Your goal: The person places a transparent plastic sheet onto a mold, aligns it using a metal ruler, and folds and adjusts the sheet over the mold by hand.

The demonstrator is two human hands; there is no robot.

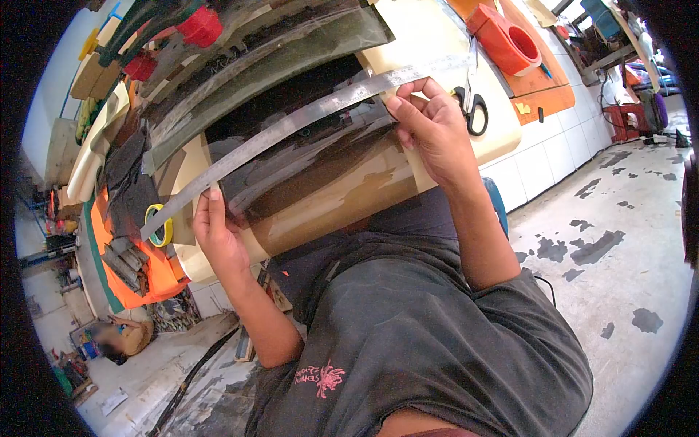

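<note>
Silvery metal makes up the one long ruler point(313, 111), which slants across the upper middle of the frame from low on the left to high on the right. Along its lower side, at the centre, lies one sheet of dark see-through film point(328, 171), over a cream covering point(491, 135) that shows at both ends of it.

Two bare hands are at work. The left hand point(220, 234), left of centre, has thumb and forefinger closed in a pinch on the film's upper left corner, right by the ruler. The right hand point(431, 127), above and right of centre, is curled, its thumb and forefinger pinching the film at the upper right corner; whether either pinch also takes in the ruler, I cannot tell.

One pair of scissors point(477, 116) with black handles lies just beside the right hand. One yellow ring point(167, 231) sits at the ruler's left end, partly overlapped by it. Upper right, one red holder point(489, 45) with a round opening rests on an orange board point(564, 98), with one blue pen-like piece point(545, 71) near it. Two red objects point(200, 27) show at upper left, and one other person point(135, 339) is at lower left, small and blurred.
</note>
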